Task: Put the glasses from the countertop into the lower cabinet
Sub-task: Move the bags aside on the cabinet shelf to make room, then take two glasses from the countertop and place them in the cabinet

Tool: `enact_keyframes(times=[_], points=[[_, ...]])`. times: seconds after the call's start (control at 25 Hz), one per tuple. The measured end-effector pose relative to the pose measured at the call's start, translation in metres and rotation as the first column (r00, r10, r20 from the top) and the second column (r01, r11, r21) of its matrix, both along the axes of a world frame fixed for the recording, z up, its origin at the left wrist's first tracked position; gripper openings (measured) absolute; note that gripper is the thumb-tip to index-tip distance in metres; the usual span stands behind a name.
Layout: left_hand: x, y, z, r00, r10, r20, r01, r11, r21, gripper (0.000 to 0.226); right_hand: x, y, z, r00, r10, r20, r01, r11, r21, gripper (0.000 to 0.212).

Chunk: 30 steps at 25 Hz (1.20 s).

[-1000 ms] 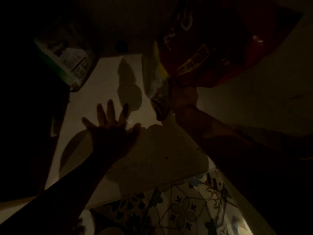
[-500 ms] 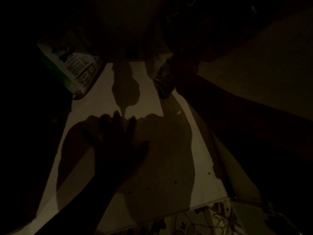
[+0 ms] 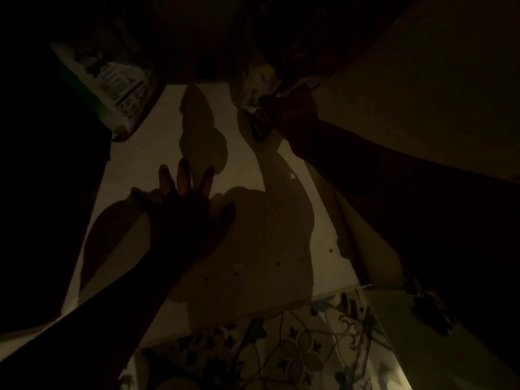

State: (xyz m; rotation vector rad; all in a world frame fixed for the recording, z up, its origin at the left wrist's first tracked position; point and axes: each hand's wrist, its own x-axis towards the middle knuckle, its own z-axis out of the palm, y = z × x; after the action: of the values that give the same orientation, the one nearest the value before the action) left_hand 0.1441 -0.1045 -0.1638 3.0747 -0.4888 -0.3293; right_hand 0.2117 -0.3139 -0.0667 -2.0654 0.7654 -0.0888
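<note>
I am looking into a dark lower cabinet with a pale shelf floor (image 3: 157, 170). My right hand (image 3: 292, 116) reaches in from the right and is closed around a dim, see-through object that looks like a glass (image 3: 254, 119). It holds the glass low over the back of the shelf. The dark hides the glass's outline. My left hand (image 3: 185, 215) rests over the middle of the shelf, fingers spread, holding nothing. Shadows of both arms fall across the shelf.
A white and green carton (image 3: 112, 88) leans at the back left. A dark red snack bag (image 3: 309, 43) fills the back right, just behind the glass. The cabinet's side wall (image 3: 422, 108) rises on the right. Patterned floor tiles (image 3: 298, 350) show below the shelf edge.
My left hand's fingers have spread apart again. My right hand with the glass sits lower and a little further right in view than half a second ago. More floor tile shows.
</note>
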Motion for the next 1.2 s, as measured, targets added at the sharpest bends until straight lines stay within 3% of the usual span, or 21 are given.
enact_keyframes(times=[0.08,0.12,0.28,0.4,0.52,0.68,0.8,0.88,1.0,1.08,1.2], points=[[-0.004,0.004,-0.008,1.000,-0.012,0.029,0.012,1.000,-0.003,0.089,-0.042,0.016,-0.008,0.997,0.060,-0.051,-0.067,0.984,-0.163,0.079],[-0.005,0.006,-0.010,1.000,-0.009,0.016,0.009,1.000,-0.013,0.087,-0.072,0.025,-0.014,0.992,0.095,-0.079,-0.111,0.968,-0.225,0.087],[0.007,0.017,0.010,0.988,-0.060,-0.140,0.053,0.997,-0.049,0.082,-0.183,0.055,-0.038,0.939,0.231,-0.254,-0.312,0.882,-0.354,0.088],[-0.018,0.035,0.033,0.993,-0.119,-0.005,0.119,0.993,-0.007,0.074,-0.242,0.072,-0.043,0.893,0.265,-0.365,-0.417,0.793,-0.444,0.085],[-0.062,0.057,0.051,0.974,-0.222,0.036,0.221,0.975,0.028,0.070,-0.268,0.082,-0.034,0.851,0.309,-0.424,-0.487,0.766,-0.419,0.085],[-0.092,0.073,0.083,0.958,-0.252,-0.135,0.239,0.965,-0.104,0.064,-0.263,0.087,0.002,0.896,0.265,-0.356,-0.413,0.791,-0.451,0.082],[-0.122,0.086,0.117,0.964,-0.214,-0.158,0.202,0.975,-0.087,0.056,-0.275,0.096,0.031,0.874,0.298,-0.383,-0.457,0.770,-0.445,0.073],[-0.154,0.102,0.144,0.948,-0.196,-0.250,0.190,0.981,-0.046,0.050,-0.299,0.109,0.051,0.825,0.339,-0.452,-0.523,0.763,-0.380,0.068],[-0.201,0.129,0.186,0.861,-0.110,-0.497,0.120,0.993,-0.011,0.044,-0.355,0.135,0.088,0.630,0.348,-0.694,-0.660,0.712,-0.241,0.063],[-0.235,0.155,0.215,0.768,-0.009,-0.640,0.022,1.000,0.012,0.045,-0.389,0.158,0.117,0.509,0.385,-0.770,-0.717,0.684,-0.132,0.057],[-0.289,0.186,0.253,0.658,0.098,-0.747,-0.140,0.990,0.007,0.041,-0.436,0.184,0.165,0.604,0.405,-0.686,-0.592,0.805,-0.047,0.052]])
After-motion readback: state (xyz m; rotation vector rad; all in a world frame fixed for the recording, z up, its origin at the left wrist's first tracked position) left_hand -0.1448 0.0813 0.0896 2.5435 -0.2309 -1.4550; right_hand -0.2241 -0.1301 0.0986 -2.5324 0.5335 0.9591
